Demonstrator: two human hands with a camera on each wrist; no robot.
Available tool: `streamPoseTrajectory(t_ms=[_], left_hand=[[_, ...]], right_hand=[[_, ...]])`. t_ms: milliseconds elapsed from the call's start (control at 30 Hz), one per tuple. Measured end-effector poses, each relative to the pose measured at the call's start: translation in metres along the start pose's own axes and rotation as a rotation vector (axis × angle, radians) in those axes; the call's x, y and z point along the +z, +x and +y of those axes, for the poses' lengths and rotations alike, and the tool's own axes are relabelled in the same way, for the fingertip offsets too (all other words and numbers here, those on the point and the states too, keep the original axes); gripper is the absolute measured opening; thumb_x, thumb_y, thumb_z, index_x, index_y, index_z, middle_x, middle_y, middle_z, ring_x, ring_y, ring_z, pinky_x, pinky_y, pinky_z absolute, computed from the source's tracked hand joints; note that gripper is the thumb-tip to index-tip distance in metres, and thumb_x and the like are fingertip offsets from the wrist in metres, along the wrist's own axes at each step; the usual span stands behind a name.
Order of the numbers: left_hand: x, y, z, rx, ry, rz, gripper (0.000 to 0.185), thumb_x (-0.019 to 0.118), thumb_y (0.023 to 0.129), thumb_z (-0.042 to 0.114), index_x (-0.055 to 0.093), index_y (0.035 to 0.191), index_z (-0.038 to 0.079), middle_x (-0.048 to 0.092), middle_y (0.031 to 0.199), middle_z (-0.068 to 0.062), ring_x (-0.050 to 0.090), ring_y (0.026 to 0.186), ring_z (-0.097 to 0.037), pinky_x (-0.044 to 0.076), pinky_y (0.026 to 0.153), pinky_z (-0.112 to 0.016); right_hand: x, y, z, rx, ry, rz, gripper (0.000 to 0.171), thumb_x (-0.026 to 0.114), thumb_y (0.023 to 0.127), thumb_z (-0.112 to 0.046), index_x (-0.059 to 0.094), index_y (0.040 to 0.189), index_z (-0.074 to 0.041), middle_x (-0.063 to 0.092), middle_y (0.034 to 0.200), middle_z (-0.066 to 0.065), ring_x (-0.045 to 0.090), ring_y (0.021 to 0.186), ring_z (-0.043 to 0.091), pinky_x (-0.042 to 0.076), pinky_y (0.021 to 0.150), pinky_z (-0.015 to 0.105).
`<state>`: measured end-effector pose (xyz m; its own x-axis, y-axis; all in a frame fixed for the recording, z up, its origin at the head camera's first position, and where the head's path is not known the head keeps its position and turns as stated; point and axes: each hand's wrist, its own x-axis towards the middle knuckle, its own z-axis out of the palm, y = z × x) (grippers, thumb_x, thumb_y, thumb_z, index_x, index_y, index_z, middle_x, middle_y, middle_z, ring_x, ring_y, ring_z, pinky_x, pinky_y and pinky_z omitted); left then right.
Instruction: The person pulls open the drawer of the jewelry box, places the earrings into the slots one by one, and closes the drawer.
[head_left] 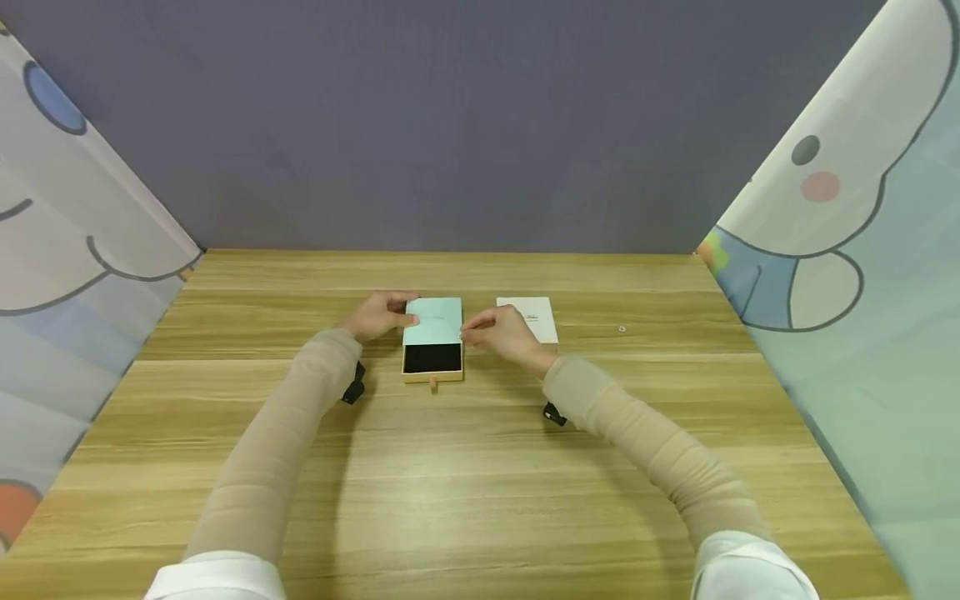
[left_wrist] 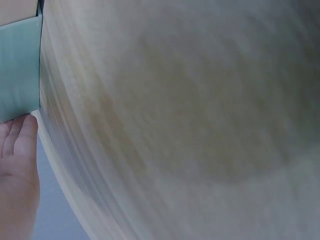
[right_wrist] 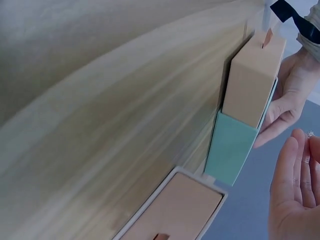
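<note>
A teal jewelry box (head_left: 433,321) lies on the table with its tan-edged drawer (head_left: 432,377) pulled out towards me, showing a black lining. My left hand (head_left: 378,315) holds the box at its left side, thumb on the top and fingers by the far corner. In the left wrist view its fingers (left_wrist: 22,140) touch the teal sleeve. Just right of the box is my right hand (head_left: 504,332), thumb and fingertips together. Between them sits a tiny sparkling piece of jewelry (right_wrist: 311,133); its exact kind is too small to tell.
A white box (head_left: 531,312) lies behind my right hand, partly covered by it; its tan drawer (right_wrist: 172,207) shows in the right wrist view. Farther right on the wooden table (head_left: 450,500) is a tiny whitish object (head_left: 622,328). A grey wall (head_left: 450,125) stands behind the table.
</note>
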<state>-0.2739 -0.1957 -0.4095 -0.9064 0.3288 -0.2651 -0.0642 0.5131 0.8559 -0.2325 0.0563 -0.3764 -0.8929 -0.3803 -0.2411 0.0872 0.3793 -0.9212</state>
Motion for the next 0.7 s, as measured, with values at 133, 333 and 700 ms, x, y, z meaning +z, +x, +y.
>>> streamPoseTrajectory(t_ms=[133, 333, 700], left_hand=[[0.001, 0.0, 0.001, 0.006, -0.006, 0.002, 0.059, 0.062, 0.088, 0.019, 0.037, 0.14, 0.007, 0.035, 0.144, -0.017, 0.032, 0.133, -0.033, 0.032, 0.108, -0.046], [0.0, 0.001, -0.001, 0.009, -0.02, 0.01, 0.06, 0.063, 0.088, 0.02, 0.037, 0.14, 0.007, 0.035, 0.144, -0.017, 0.033, 0.133, -0.033, 0.031, 0.108, -0.046], [0.0, 0.004, -0.005, 0.015, 0.02, 0.005, 0.06, 0.062, 0.088, 0.021, 0.037, 0.14, 0.007, 0.036, 0.144, -0.016, 0.034, 0.132, -0.032, 0.033, 0.108, -0.046]], right_hand=[[0.005, 0.002, 0.0, -0.003, 0.025, -0.012, 0.022, 0.067, 0.083, -0.01, 0.068, 0.102, 0.002, 0.068, 0.099, 0.012, 0.066, 0.088, 0.023, 0.055, 0.082, 0.035], [0.014, 0.003, 0.0, -0.027, 0.033, -0.059, 0.02, 0.066, 0.083, -0.006, 0.067, 0.101, 0.004, 0.068, 0.096, 0.015, 0.067, 0.088, 0.028, 0.055, 0.081, 0.035], [0.028, 0.01, 0.004, -0.07, 0.035, -0.057, 0.014, 0.065, 0.083, -0.003, 0.069, 0.095, 0.003, 0.069, 0.093, 0.016, 0.068, 0.081, 0.023, 0.057, 0.072, 0.027]])
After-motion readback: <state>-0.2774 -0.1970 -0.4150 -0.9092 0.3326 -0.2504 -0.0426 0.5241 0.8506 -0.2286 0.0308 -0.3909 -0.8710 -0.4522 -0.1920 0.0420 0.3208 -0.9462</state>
